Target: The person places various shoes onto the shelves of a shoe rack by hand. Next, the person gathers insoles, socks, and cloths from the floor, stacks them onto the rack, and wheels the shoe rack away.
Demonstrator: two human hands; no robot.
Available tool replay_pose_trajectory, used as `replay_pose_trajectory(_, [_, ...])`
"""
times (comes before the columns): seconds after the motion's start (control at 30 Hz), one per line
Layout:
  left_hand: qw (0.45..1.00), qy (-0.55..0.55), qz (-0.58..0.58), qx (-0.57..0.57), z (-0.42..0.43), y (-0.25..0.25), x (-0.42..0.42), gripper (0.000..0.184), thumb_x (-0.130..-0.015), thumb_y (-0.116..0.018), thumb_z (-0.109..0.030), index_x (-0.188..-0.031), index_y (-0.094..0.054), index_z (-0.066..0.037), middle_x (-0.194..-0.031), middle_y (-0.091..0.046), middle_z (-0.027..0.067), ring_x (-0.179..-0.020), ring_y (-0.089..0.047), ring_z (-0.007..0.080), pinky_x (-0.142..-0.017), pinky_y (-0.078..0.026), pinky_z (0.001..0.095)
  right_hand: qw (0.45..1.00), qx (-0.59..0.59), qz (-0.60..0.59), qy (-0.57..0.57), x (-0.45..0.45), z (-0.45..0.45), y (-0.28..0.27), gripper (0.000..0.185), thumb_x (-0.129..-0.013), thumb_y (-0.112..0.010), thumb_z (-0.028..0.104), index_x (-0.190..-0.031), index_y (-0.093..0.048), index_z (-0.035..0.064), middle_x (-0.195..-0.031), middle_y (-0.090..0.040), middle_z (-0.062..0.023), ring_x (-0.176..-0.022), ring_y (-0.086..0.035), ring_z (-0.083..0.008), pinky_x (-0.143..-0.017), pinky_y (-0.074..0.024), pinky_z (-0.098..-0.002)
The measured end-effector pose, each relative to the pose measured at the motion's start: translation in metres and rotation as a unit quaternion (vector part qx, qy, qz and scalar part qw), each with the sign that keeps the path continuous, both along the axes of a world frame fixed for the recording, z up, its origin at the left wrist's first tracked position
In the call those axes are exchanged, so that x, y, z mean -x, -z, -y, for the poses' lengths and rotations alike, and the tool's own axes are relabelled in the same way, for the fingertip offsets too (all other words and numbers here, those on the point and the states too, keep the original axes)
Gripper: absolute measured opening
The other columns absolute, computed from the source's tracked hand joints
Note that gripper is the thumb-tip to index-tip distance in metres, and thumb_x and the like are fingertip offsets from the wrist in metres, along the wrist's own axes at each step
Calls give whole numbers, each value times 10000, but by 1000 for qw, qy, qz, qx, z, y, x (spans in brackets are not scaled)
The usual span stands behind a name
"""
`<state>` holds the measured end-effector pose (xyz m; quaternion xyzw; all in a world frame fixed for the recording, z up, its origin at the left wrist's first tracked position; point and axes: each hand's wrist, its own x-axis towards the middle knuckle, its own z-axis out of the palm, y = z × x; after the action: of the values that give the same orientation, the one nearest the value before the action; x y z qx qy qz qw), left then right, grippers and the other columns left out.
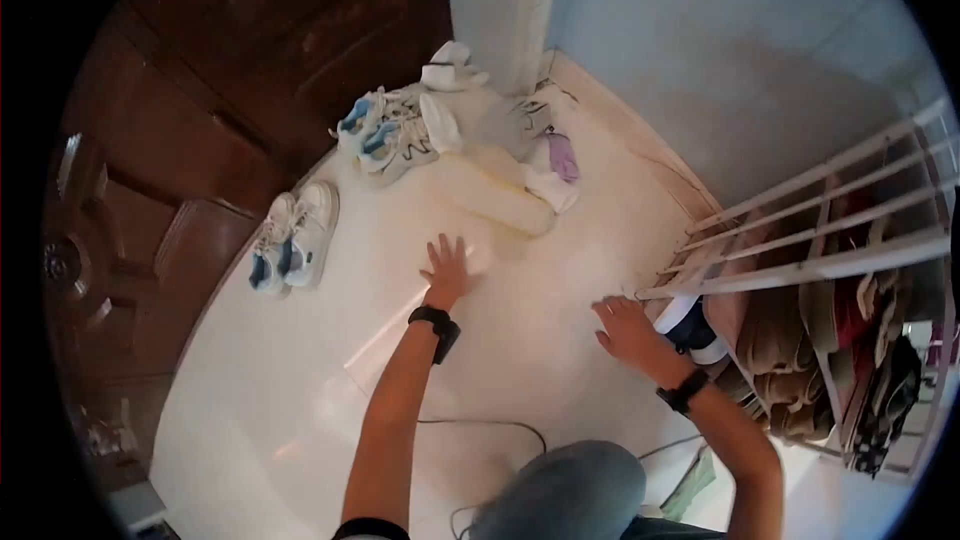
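My left hand (447,272) reaches over the pale floor with fingers spread and nothing in it. My right hand (630,333) is beside the end of the white rack (800,270); its fingers are apart and hold nothing. A dark and white shoe (690,328) shows just past the right hand, partly behind the rack. Ahead of my left hand lies a long pale piece with a yellowish edge (500,190). Left of that hand stands a pair of white sneakers (300,238). Grey-white sneakers with blue insides (388,136) stand farther back.
A brown panelled door (200,120) borders the left. Near the blue wall (720,60) lie a white bundle (455,68), a grey item (520,125) and a purple-white one (562,160). Brown footwear (780,340) fills the rack. A thin cable (490,423) crosses the floor before my knee.
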<state>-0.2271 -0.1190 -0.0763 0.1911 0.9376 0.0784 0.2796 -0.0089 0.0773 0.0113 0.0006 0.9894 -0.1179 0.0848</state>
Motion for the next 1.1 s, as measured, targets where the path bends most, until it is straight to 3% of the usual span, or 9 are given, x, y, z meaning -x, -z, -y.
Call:
replay_pose_trajectory(0.17, [1000, -4, 12, 23, -8, -6, -10, 777, -643, -561, -294, -1259, -108, -156, -1312, 22, 117, -1182, 20, 376, -816, -249, 587, 992, 43, 37, 116, 61, -13, -2, 358, -659, -533, 186, -965, -444, 24, -913, -482, -164, -866, -459, -297, -746, -368, -393])
replay_pose_trajectory(0.3, [998, 28, 35, 47, -8, -18, 6, 629, -686, -482, -239, -1235, -191, -135, -1297, -60, 156, -1156, -134, 396, -869, -268, 510, 991, 70, 64, 91, 95, -32, -15, 324, -680, -515, 193, -957, -455, 36, -912, -490, -167, -871, -464, -304, -745, -373, -394])
replay_pose_trajectory(0.33, [997, 37, 70, 16, -5, -31, 16, 466, -693, -404, -160, -1149, -345, -91, -1237, -246, 179, -1101, -293, 346, -868, -319, 402, 988, 109, 57, 94, 106, -36, -15, 313, -688, -508, 195, -958, -458, 44, -922, -491, -161, -877, -463, -306, -753, -372, -391])
replay_pose_trajectory(0.43, [991, -1, 68, -116, 24, -39, 37, 354, -710, -394, -138, -1051, -436, -49, -1126, -402, 172, -1027, -394, 297, -842, -342, 351, 975, 206, 18, 76, 138, -35, -13, 298, -701, -493, 196, -964, -458, 59, -946, -489, -152, -886, -463, -315, -766, -373, -386])
replay_pose_trajectory(0.53, [974, 13, -116, -195, 105, -35, 2, 321, -720, -417, -143, -1024, -447, -46, -1016, -478, 138, -978, -421, 271, -857, -317, 342, 980, 182, 48, 62, 150, -11, -3, 306, -694, -498, 193, -964, -456, 56, -951, -484, -159, -895, -462, -315, -763, -378, -387])
replay_pose_trajectory(0.67, [988, -39, -145, -32, 253, -53, -39, 392, -668, -518, -143, -1050, -440, -99, -1026, -463, 156, -980, -414, 311, -834, -346, 392, 983, 172, 60, 17, 178, 29, 3, 315, -679, -501, 180, -962, -454, 50, -948, -480, -172, -899, -463, -319, -766, -378, -388])
replay_pose_trajectory(0.77, [958, -212, -190, -14, 280, -77, -22, 370, -685, -536, -175, -1028, -452, -65, -987, -471, 170, -932, -440, 318, -790, -364, 397, 980, 175, 70, -65, 192, 49, 35, 301, -684, -468, 152, -966, -450, 51, -951, -477, -178, -898, -463, -318, -772, -369, -393])
replay_pose_trajectory(0.97, [870, -185, -455, 36, 254, -28, 61, 480, -692, -534, -316, -987, -442, 51, -930, -481, 207, -869, -463, 340, -752, -371, 402, 964, 260, -51, -28, 189, 55, 34, 240, -682, -491, 107, -901, -468, 11, -881, -498, -168, -828, -479, -312, -723, -380, -383])
replay_pose_trajectory(1.1, [925, -279, -209, 148, 245, -27, 121, 653, -623, -505, -480, -949, -457, 83, -952, -494, 219, -915, -465, 341, -792, -364, 380, 971, 227, -78, -10, 155, 38, 36, 253, -669, -510, 71, -905, -458, -2, -866, -493, -157, -815, -475, -305, -711, -379, -373])
